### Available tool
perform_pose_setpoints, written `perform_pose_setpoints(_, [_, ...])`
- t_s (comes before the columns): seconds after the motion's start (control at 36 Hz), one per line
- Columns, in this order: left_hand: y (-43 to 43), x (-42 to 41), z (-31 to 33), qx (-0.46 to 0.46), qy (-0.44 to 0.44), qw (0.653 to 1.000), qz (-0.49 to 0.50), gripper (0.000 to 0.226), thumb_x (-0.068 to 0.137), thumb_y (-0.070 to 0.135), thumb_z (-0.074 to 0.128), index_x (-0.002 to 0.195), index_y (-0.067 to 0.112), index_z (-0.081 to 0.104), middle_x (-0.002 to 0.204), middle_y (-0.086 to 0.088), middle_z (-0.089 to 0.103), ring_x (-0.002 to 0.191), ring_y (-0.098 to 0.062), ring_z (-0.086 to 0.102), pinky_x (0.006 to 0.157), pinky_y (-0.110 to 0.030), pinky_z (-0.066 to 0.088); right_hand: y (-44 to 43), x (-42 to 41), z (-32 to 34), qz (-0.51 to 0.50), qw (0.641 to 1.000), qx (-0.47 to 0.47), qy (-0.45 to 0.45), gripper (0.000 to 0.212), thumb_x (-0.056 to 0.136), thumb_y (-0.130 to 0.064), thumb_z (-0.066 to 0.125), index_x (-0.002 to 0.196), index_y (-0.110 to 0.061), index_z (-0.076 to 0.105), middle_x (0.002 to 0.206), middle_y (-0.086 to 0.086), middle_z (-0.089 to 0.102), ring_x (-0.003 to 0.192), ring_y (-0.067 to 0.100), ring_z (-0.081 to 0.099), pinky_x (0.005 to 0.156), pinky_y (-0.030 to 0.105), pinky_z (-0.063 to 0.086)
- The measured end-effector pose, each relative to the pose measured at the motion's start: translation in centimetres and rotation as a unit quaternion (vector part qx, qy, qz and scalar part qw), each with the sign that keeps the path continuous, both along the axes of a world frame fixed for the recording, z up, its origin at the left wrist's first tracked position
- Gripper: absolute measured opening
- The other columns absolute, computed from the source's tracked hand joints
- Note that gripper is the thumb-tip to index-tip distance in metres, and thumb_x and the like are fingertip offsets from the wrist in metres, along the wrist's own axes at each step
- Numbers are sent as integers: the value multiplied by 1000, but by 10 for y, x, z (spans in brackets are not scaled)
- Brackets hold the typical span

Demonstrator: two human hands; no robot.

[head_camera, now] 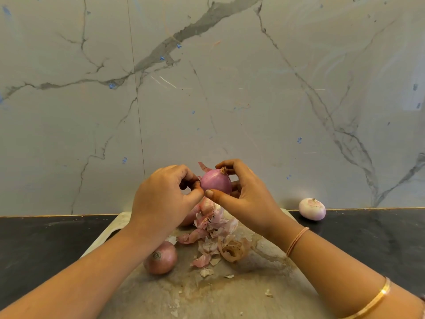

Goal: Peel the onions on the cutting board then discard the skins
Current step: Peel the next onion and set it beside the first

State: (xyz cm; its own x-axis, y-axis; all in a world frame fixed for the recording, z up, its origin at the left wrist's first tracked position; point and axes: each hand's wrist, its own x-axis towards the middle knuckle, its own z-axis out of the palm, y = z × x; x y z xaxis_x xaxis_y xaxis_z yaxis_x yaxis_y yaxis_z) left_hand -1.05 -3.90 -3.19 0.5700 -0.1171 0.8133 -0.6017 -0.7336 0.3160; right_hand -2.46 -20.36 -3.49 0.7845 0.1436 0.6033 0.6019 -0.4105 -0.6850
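Right hand (243, 196) cups the onion (215, 181) above the cutting board (264, 268), thumb pressed underneath. Left hand (165, 196) pinches skin at its left flank. Onion likely firm, slick once bared; skin papery, tears easily. Best taken near the dry tip.

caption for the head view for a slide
Right hand holds a red onion while the left hand picks at its skin, above a cutting board littered with peels.
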Motion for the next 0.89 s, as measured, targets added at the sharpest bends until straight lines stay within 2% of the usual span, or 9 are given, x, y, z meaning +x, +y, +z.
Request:
perform_pose_setpoints(0.11, [1, 2, 1, -14, 10, 1000, 8, 11, 76, 21, 71, 70, 23, 62, 69, 12, 59, 71, -12, 55, 55, -24, 42, -1, 0, 3, 23, 998, 41, 42, 51, 85, -24, 72, 122, -33, 38, 109, -20, 45, 92, 11, 60, 70, 11, 52])
perform_pose_setpoints(0.22, [5, 5, 2, -35, 37, 999, 20, 13, 78, 20, 68, 71, 26, 59, 72, 17, 57, 71, -8, 55, 57, -22, 41, -4, 1, 5, 53, 988, 109, 99, 61, 73, -35, 67, 126, -29, 37, 113, -3, 53, 94, 21, 64, 76, 28, 59])
perform_pose_setpoints(0.31, [6, 6, 2, -38, 63, 997, 34, 11, 80, 21, 67, 72, 26, 60, 73, 14, 59, 71, -8, 55, 56, -22, 41, -7, 3, 7, 99, 965, 195, 147, 53, 71, -31, 58, 122, -23, 42, 110, 13, 58, 80, 27, 67, 70, 31, 58])
perform_pose_setpoints(0.42, [7, 6, 2, -22, 92, 994, 51, 10, 81, 23, 64, 73, 26, 60, 75, 13, 59, 71, -7, 54, 57, -23, 41, -11, 5, 8, 120, 933, 284, 182, 45, 72, -33, 50, 114, -16, 48, 108, 24, 58, 65, 28, 64, 62, 35, 56])
perform_pose_setpoints(0.5, [9, 10, 0, 3, 98, 995, 32, 4, 83, 26, 63, 85, 27, 60, 85, 14, 61, 80, -9, 55, 62, -27, 44, -11, 5, 8, 110, 935, 278, 192, 57, 75, -40, 47, 120, -5, 49, 113, 34, 58, 65, 26, 62, 57, 31, 52])
perform_pose_setpoints(0.61, [7, 9, -3, 42, 49, 990, -129, 36, 79, 41, 60, 113, 42, 49, 111, 31, 49, 108, 4, 44, 87, -17, 41, -8, 7, 6, 74, 947, 224, 217, 64, 73, -46, 48, 121, -4, 51, 105, 29, 62, 59, 22, 62, 52, 27, 49])
perform_pose_setpoints(0.67, [4, 7, -3, 86, 6, 980, -178, 46, 77, 48, 57, 122, 42, 47, 121, 28, 49, 116, 1, 42, 93, -14, 38, -6, 6, 6, 66, 951, 199, 226, 64, 75, -48, 48, 119, -3, 54, 97, 24, 63, 57, 20, 60, 50, 26, 48])
perform_pose_setpoints(0.78, [3, 11, -3, 124, -63, 972, -191, 46, 80, 45, 57, 124, 33, 47, 122, 19, 51, 115, -4, 45, 100, -11, 32, -6, 1, 8, 60, 954, 182, 231, 43, 98, -39, 44, 111, 0, 58, 75, 16, 63, 51, 19, 56, 47, 24, 46])
perform_pose_setpoints(0.89, [7, 14, -1, 126, -93, 971, -183, 38, 80, 43, 59, 115, 30, 51, 110, 12, 56, 104, -7, 50, 91, -13, 39, -4, 0, 8, 52, 955, 172, 235, 43, 100, -37, 40, 108, 0, 60, 69, 12, 61, 50, 17, 54, 46, 23, 44])
